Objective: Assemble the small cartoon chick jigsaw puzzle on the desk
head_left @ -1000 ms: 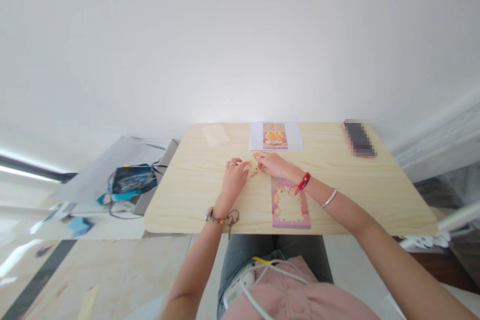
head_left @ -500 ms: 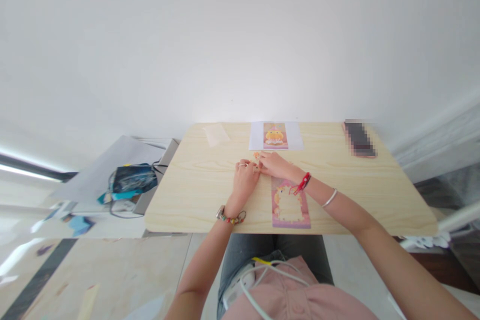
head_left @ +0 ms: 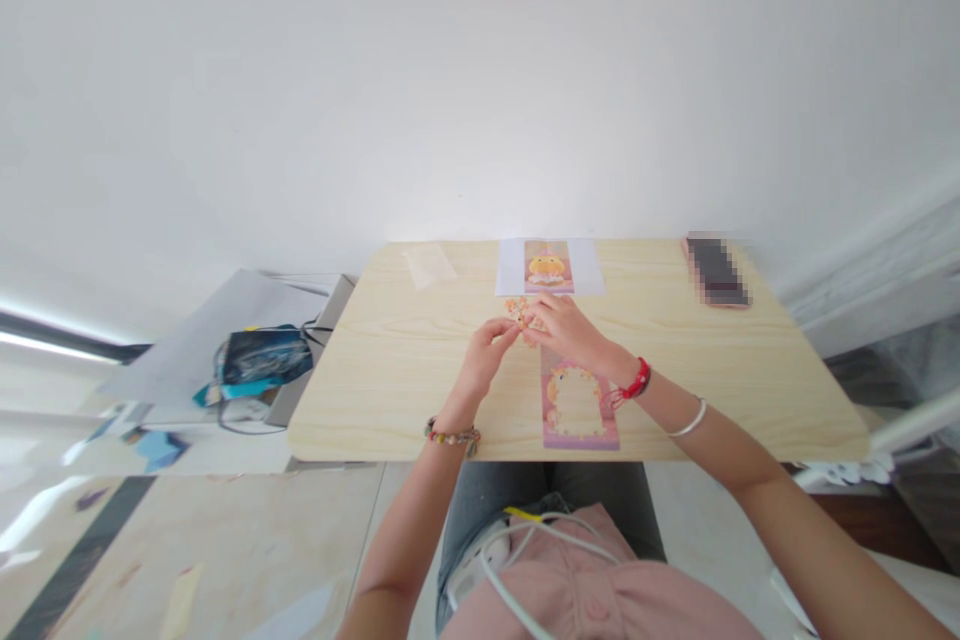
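My left hand (head_left: pixel 486 357) and my right hand (head_left: pixel 568 328) meet above the middle of the table, fingertips pinched together around a small orange jigsaw piece (head_left: pixel 522 323). Fingers partly cover it. Just behind the fingertips lies a loose cluster of orange jigsaw pieces (head_left: pixel 514 304), partly hidden by my right hand. Below my right wrist, a pink-purple jigsaw puzzle (head_left: pixel 580 442) has its border put together around a bare, pale middle. Behind the hands, a printed pumpkin picture (head_left: pixel 548 268) sits on a white sheet (head_left: pixel 589 270).
A clear plastic bag (head_left: pixel 430 266) lies at the table's back left. A phone (head_left: pixel 717 270), blurred out, rests at the back right. The wooden table (head_left: pixel 375 370) backs onto a white wall. Left of it, a box (head_left: pixel 300 385) holds a dark bag (head_left: pixel 268 357).
Both hands have lifted slightly and turned, the fingertips coming together around a piece. My right forearm has shifted to the right, and more of the loose pieces show.
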`<state>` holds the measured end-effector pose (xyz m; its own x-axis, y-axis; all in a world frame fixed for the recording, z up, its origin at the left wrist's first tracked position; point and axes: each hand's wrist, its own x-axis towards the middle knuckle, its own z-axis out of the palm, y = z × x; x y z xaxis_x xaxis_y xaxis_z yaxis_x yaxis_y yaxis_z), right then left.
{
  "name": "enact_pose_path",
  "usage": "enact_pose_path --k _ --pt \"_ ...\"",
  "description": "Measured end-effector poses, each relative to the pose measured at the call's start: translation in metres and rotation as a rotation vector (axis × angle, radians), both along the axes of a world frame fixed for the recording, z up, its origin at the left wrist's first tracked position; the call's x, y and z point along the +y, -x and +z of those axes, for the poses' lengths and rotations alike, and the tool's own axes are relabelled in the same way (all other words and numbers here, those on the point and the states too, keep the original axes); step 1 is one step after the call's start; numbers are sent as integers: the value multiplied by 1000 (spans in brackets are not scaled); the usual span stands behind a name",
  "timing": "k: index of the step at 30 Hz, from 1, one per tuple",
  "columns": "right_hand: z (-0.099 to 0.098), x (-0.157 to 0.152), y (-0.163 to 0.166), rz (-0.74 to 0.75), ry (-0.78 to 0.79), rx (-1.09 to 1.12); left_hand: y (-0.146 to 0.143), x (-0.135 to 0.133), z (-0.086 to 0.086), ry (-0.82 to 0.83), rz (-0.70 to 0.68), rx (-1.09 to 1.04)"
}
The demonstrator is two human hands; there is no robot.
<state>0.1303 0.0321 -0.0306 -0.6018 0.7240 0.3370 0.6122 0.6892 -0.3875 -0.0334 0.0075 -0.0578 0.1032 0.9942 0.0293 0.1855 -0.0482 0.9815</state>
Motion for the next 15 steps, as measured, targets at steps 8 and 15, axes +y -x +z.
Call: enact_pose_path --k 8,15 --pt "13 -12 -5 -11 -28 6 -1 -3 11 -74 -28 82" --pt "19 -8 -22 66 -19 97 1 -5 19 -149 -150 217"
